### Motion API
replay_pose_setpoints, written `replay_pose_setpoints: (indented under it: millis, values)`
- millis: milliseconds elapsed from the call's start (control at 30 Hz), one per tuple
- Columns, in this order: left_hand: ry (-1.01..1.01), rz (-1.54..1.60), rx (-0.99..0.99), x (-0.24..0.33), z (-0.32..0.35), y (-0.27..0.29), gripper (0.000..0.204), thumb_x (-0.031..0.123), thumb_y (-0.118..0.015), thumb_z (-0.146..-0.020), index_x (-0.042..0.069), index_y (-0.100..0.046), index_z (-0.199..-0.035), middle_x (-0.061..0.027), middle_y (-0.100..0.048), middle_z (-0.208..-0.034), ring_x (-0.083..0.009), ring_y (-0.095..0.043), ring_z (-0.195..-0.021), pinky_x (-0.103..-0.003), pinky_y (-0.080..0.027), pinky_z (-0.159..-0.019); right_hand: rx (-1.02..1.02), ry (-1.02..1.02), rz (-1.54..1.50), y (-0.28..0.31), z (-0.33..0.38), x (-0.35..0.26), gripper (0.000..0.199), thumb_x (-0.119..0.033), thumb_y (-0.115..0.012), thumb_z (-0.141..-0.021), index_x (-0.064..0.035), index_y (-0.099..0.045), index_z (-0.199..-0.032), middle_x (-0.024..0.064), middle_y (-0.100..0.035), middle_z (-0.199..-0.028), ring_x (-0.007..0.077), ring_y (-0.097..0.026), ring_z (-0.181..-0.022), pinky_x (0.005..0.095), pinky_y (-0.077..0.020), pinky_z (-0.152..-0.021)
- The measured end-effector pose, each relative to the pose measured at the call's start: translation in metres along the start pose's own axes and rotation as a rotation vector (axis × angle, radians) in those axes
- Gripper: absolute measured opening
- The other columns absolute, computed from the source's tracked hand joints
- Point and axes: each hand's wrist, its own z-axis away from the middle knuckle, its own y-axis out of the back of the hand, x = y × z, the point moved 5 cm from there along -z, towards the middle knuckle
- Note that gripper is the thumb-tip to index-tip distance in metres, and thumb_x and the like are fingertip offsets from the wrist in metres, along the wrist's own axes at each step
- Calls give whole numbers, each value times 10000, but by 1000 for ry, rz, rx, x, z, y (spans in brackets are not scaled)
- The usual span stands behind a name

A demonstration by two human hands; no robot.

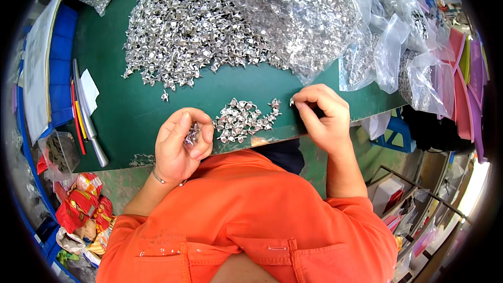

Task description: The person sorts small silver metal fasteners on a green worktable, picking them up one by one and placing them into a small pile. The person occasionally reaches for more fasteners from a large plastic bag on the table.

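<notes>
My left hand is curled, palm up, around several small silvery metal pieces. Thumb and forefinger of my right hand pinch one small metal piece just above the table. Between my hands lies a small loose pile of the same shiny pieces, near the table's front edge. Farther back spreads a much larger heap of these winged metal pieces, partly covered on its right by a clear plastic bag with more of them in it.
The green tabletop carries a metal rod, red and yellow pens and a paper scrap at left. Blue bins stand beyond them. Clear bags crowd the right end. A blue stool stands below.
</notes>
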Motion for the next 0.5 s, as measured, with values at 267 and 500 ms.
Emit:
replay_pose_setpoints:
  millis: [267,500]
  values:
    - [3,17,7,-1,-1,-1,368,290,-368,-1114,-15,-572,-1143,-123,-598,-855,-67,-377,-508,-216,-344,-473,-66,188,55,-16,-9,-16,150,-9,-770,-786,-34,-702,-917,103,-684,-906,289,-652,-853,381,-529,-753]
    - [6,6,14,0,0,-1,368,290,-369,-1114,-18,-568,-1143,-126,-596,-859,-67,-377,-507,-218,-342,-473,103,180,115,-14,-11,-6,165,86,-711,-786,-19,-693,-913,112,-672,-877,287,-657,-796,356,-536,-711]
